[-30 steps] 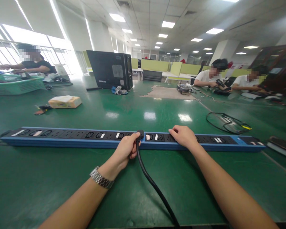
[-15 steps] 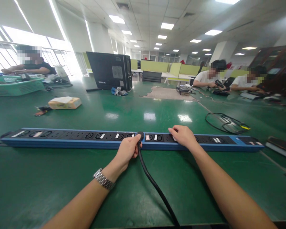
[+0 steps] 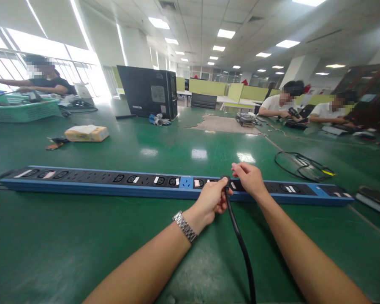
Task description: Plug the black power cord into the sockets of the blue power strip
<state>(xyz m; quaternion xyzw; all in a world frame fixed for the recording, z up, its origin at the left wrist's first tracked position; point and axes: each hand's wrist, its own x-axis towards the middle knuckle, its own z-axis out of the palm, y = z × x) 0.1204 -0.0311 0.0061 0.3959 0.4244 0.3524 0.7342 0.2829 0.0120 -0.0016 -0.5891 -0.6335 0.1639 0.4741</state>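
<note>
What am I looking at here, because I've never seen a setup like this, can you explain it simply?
There's no machine: these are a person's two bare hands. Every picture comes from one camera worn on that person's head, looking forward and down. A long blue power strip lies across the green table. The left hand, with a metal watch on its wrist, grips a black plug on a thick cord; whether it sits in a socket is hidden. The right hand is by the strip, right of the plug; contact is unclear. Farther back are a tissue pack and a computer tower.
</note>
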